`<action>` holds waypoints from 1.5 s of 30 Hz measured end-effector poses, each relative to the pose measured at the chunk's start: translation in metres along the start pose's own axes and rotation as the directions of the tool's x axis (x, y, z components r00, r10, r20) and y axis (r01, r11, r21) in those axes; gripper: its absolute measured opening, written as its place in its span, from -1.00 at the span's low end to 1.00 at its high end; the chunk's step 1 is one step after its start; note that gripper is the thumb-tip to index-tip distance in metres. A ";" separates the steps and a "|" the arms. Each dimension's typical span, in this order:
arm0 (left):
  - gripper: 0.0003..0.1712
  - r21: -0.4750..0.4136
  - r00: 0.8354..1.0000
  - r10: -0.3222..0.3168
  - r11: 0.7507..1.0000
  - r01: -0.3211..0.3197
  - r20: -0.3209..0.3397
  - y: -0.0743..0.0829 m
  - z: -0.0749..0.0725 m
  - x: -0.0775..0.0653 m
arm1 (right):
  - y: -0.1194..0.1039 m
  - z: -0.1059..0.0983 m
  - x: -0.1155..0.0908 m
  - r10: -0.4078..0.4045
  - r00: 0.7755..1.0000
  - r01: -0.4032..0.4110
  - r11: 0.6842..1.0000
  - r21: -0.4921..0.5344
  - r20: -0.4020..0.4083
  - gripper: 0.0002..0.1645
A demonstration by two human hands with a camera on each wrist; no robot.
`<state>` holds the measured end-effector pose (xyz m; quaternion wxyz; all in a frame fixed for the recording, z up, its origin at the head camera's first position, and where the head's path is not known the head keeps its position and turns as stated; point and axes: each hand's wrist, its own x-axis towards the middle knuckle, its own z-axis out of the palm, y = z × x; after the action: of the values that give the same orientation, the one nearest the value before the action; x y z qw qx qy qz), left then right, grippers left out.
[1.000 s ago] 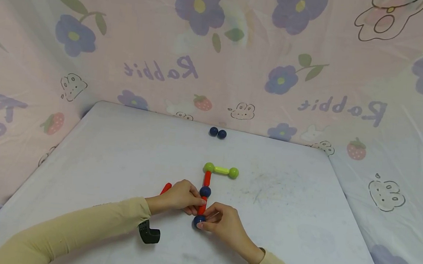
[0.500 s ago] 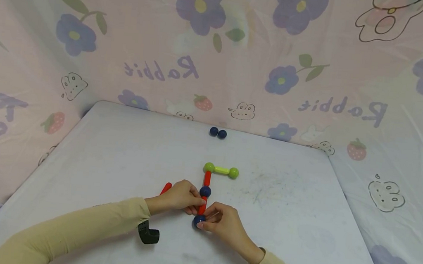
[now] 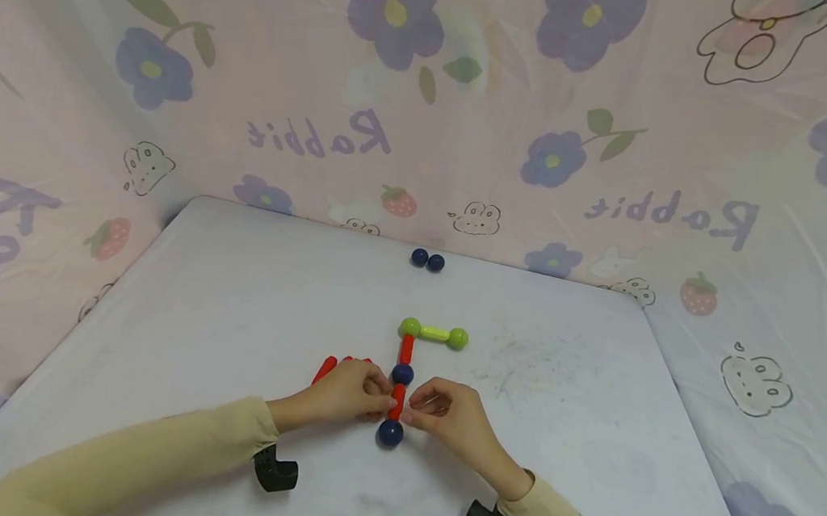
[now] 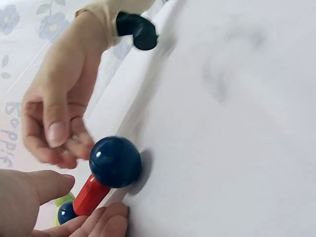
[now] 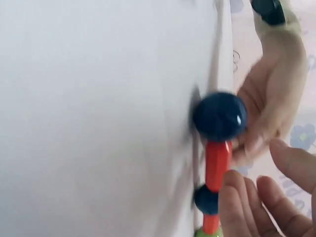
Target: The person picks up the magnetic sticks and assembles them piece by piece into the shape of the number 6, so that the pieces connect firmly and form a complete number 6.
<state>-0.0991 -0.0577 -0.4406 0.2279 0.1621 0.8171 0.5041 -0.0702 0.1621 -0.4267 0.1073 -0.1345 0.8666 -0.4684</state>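
A chain lies on the table: a large blue ball (image 3: 390, 433) nearest me, a red rod (image 3: 396, 402), a second blue ball (image 3: 402, 374), another red rod (image 3: 406, 349), then a green ball (image 3: 410, 327). From there a lime rod (image 3: 435, 333) runs right to another green ball (image 3: 458, 338). My left hand (image 3: 345, 390) is at the left of the nearer red rod; in the left wrist view its thumb (image 4: 58, 184) and fingers are spread apart around it. My right hand (image 3: 455, 415) hovers right of that rod, fingers loosely bent, holding nothing.
Red rods (image 3: 324, 368) lie behind my left hand, partly hidden by it. Two dark blue balls (image 3: 428, 260) sit side by side at the table's far edge. A patterned curtain (image 3: 452, 131) rises behind the white table (image 3: 550, 463). Each wrist carries a black mount (image 3: 275, 471).
My right hand has let go of the near blue ball and drawn back up and right. My left hand has loosened from the red rod and shifted slightly left, uncovering more red rod ends.
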 end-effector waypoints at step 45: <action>-0.60 -0.165 0.999 0.000 0.986 -0.007 -0.040 -0.016 0.030 -0.037 | -0.012 0.019 0.125 -0.253 0.841 0.367 0.916 -0.161 0.478 -0.77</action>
<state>-0.0522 -0.0603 -0.4587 0.2234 0.1341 0.7767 0.5734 -0.1800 0.0992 -0.4339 0.2083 -0.3899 0.8360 -0.3249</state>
